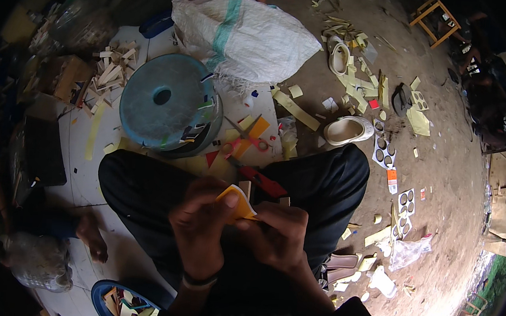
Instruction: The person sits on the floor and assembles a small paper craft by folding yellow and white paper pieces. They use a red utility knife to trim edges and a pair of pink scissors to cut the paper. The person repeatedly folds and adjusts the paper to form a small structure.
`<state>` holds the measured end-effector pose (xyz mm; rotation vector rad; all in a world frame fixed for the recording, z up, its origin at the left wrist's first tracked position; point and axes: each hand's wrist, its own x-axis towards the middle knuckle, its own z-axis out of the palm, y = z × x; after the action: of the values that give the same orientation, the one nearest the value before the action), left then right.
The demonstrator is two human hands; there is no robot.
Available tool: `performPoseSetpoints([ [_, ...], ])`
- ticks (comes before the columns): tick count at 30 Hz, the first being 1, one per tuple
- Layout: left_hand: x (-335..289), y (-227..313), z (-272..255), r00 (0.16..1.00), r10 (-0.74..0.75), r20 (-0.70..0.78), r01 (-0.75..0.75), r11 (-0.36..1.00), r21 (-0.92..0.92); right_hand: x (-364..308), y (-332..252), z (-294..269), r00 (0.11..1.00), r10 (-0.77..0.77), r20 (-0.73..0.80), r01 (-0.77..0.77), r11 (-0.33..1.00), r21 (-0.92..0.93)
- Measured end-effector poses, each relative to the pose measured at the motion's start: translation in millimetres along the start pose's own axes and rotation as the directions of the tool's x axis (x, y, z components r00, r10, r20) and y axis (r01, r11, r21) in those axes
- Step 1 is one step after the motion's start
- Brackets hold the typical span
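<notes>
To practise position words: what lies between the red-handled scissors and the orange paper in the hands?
In the head view, past the scissors comes a red tool, its kind unclear, then a pale wooden block by the orange paper.

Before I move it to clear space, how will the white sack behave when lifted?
The white sack looks floppy, judging by its creases. It may shed threads, since its near edge looks frayed. Weight is unclear: any contents are hidden.

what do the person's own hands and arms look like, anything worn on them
The left hand and right hand are ungloved. A pale, greyish band circles the left wrist; none shows on the right. No sleeve reaches either wrist. The top is dark, with faint print; its sleeve edges are too dark to make out.
</notes>
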<state>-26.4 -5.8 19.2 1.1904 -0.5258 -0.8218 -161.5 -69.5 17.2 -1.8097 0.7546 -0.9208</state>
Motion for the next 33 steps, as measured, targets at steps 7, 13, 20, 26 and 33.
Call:
performPoseSetpoints([
  [7,-6.8,4.2,11.8,0.985,-0.166,-0.054,0.162,0.983,-0.081,1.7,8.1,-4.8,0.991,-0.134,-0.018,0.133,0.991,-0.023],
  [13,-13.3,-1.2,5.7,0.996,-0.085,0.020,0.082,0.988,0.128,1.2,8.4,-7.9,0.987,-0.157,0.020,0.158,0.984,-0.077],
  [20,-11.0,-3.7,-1.9,0.966,-0.260,0.008,0.259,0.964,0.058,-3.0,8.0,-4.5,0.991,-0.110,0.073,0.117,0.988,-0.100],
  [26,-14.1,-2.2,0.2,0.958,-0.281,-0.058,0.278,0.959,-0.049,-0.7,9.6,-6.7,0.981,-0.167,0.099,0.177,0.978,-0.106],
  [33,-14.9,-11.3,-6.1,0.974,-0.224,-0.038,0.221,0.973,-0.061,-0.8,8.6,-13.0,0.976,-0.145,0.161,0.163,0.981,-0.107],
])
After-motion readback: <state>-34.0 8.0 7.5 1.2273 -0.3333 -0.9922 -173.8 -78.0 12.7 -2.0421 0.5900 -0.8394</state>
